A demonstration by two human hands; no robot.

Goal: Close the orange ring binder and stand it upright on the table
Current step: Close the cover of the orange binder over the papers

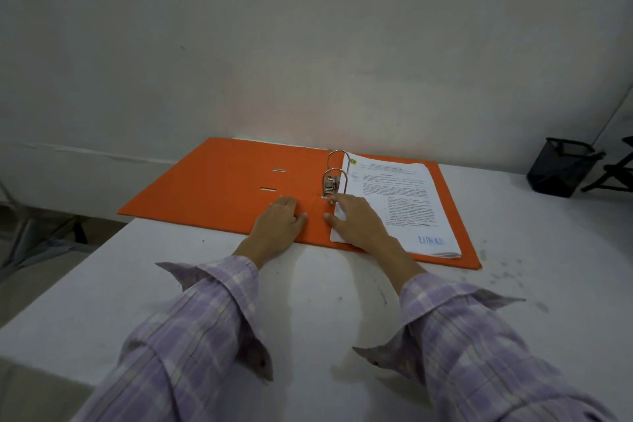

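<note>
The orange ring binder (219, 181) lies open and flat on the white table (308, 312), its left cover hanging a little past the table's left edge. Two metal rings (335, 168) stand up at its spine. A stack of printed papers (400, 202) fills the right half. My left hand (279, 226) rests palm down on the cover just left of the spine, fingers spread. My right hand (356, 219) lies flat on the near left corner of the papers, fingertips close to the ring lever. Neither hand grips anything.
A black mesh pen holder (561, 171) stands at the far right of the table, with a dark folding frame (616, 168) behind it. A grey wall runs close behind the binder. The floor drops away on the left.
</note>
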